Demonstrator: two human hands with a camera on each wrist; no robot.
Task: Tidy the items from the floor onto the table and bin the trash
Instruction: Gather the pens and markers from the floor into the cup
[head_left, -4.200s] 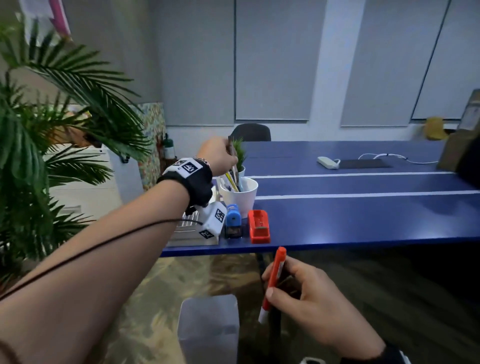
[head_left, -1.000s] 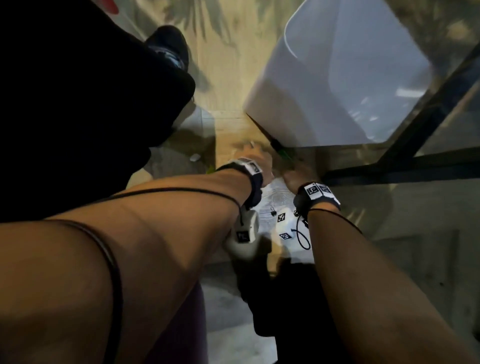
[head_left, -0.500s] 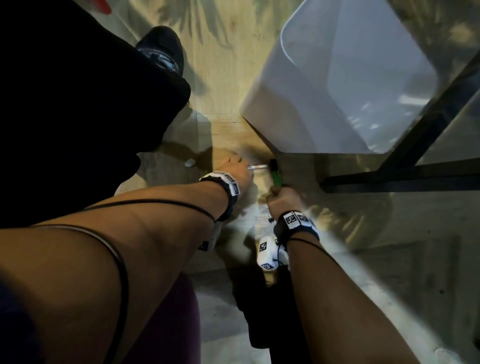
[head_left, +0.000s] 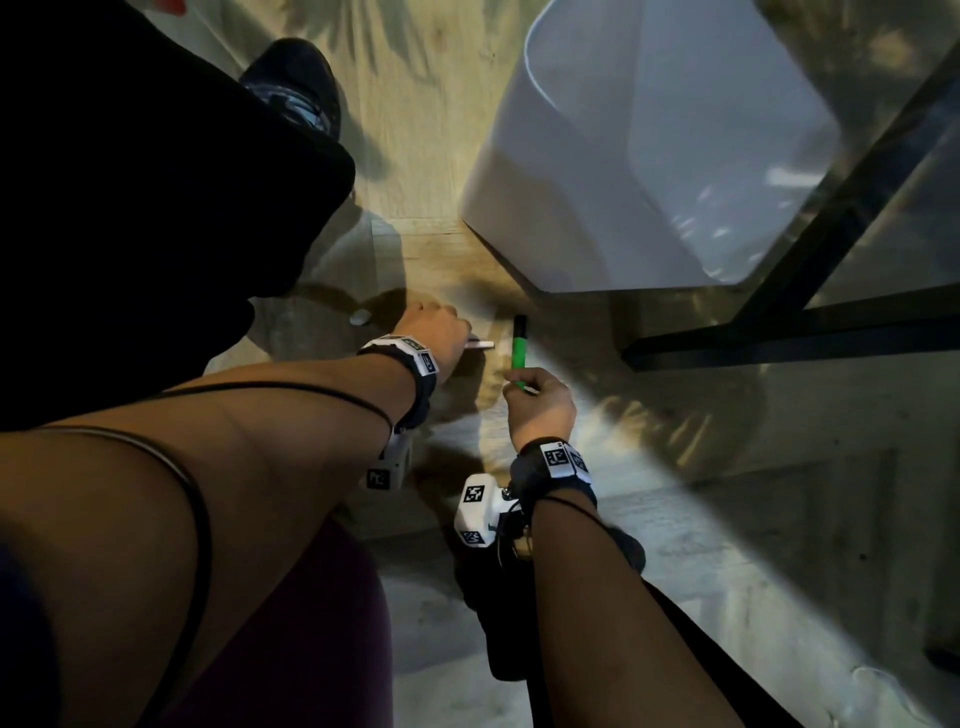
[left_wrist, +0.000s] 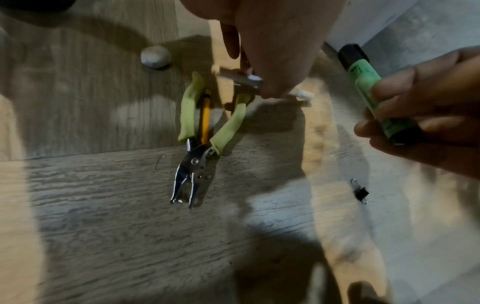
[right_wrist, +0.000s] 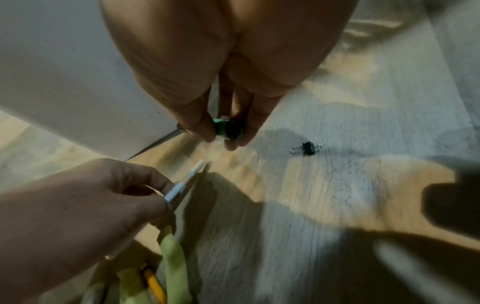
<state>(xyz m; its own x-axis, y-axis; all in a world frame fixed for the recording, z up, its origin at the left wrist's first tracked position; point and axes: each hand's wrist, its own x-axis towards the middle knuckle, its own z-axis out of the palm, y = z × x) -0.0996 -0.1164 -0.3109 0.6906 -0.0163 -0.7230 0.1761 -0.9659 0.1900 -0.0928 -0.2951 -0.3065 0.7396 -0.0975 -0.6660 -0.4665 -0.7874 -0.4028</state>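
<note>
I am bent over the wooden floor beside the white bin. My right hand grips a green marker with a black cap by its lower end, just above the floor. My left hand pinches a thin white pen to the left of the marker. In the left wrist view, green-handled pliers and a yellow pencil lie right under the left hand. I cannot tell if that hand touches them. A black binder clip lies on the floor near the right hand.
A small white paper ball sits on the floor left of my left hand. A bent wire clip lies beside the pliers. The table's black leg frame runs along the floor right of the bin. My shoe stands at the upper left.
I went from the table down to the floor. Over the last second the right hand has drawn back with the green marker, and the left hand has picked up the white pen.
</note>
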